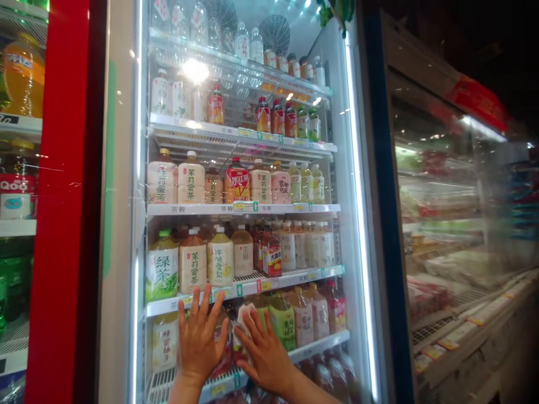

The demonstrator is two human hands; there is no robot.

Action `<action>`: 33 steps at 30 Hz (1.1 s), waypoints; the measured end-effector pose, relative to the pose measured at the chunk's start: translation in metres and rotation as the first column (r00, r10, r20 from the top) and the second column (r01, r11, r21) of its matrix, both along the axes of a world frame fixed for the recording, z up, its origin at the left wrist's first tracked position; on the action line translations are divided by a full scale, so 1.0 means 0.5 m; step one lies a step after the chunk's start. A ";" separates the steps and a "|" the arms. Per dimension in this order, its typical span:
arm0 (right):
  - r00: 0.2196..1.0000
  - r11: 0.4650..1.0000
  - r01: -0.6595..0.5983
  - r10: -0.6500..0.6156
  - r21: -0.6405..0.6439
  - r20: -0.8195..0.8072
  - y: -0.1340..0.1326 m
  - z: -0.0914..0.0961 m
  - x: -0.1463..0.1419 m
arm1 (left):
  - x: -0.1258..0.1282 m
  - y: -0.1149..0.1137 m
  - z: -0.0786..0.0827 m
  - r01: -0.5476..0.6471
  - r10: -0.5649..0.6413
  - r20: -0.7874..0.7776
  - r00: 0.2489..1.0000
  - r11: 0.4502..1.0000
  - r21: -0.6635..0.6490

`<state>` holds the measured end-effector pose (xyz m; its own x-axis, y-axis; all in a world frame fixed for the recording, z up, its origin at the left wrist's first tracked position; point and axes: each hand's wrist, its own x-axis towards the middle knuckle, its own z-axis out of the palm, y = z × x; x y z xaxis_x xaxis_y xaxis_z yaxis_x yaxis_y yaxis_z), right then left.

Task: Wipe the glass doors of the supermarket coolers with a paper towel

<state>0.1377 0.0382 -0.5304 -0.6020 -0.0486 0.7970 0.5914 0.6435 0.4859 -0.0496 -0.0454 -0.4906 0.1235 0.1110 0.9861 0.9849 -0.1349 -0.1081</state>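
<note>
My left hand point(200, 336) is spread flat with its fingers apart, against or just in front of the glass door of an upright drinks cooler. Close beside it, my right hand point(266, 349) presses a crumpled white cloth point(246, 310) toward the glass, though most of the cloth is hidden under the fingers. Behind the glass, near my left fingertips, stand a green tea bottle point(162, 268) and a jasmine tea bottle point(193, 262). Past my right hand, a green-labelled bottle point(283, 322) shows on a lower shelf.
Several shelves point(248, 210) of bottled drinks fill the cooler, with a bright light strip point(360, 224) down its right side. A red-framed cooler point(63, 202) adjoins on the left. To the right stands a blurred open display case point(455, 280) with packaged goods.
</note>
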 end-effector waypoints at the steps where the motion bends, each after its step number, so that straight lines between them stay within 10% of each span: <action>1: 1.000 1.000 0.008 -0.008 -0.003 0.002 0.005 0.010 0.009 | 0.000 0.000 0.000 0.001 -0.001 0.002 1.000 1.000 0.002; 7: 0.929 0.992 0.051 -0.090 -0.116 -0.358 0.041 0.207 0.012 | 0.005 -0.002 0.005 -0.005 0.005 -0.003 1.000 1.000 0.008; 14: 0.994 0.997 0.025 -0.032 -0.070 -0.102 0.018 -0.035 0.041 | 0.007 -0.005 0.005 -0.028 0.028 -0.013 1.000 1.000 0.007; 20: 0.920 0.989 0.022 -0.077 -0.146 -0.384 0.048 0.172 0.022 | 0.008 -0.006 0.005 -0.056 0.056 -0.021 0.998 0.998 0.000; 22: 0.914 0.986 0.018 -0.084 -0.167 -0.396 0.041 0.144 0.018 | 0.009 -0.007 0.005 -0.063 0.063 -0.024 0.998 0.998 -0.001; 27: 0.990 0.991 0.006 -0.025 -0.133 -0.141 0.000 -0.086 0.043 | 0.010 -0.009 0.006 -0.079 0.079 -0.054 0.995 0.997 0.005; 29: 0.988 0.991 0.013 -0.033 -0.134 -0.150 0.002 -0.071 0.046 | 0.010 -0.010 0.007 -0.085 0.085 -0.055 0.995 0.996 0.002; 33: 0.930 0.981 0.000 -0.071 -0.196 -0.360 0.019 0.103 0.016 | 0.011 -0.010 0.006 -0.097 0.097 -0.055 0.994 0.995 -0.009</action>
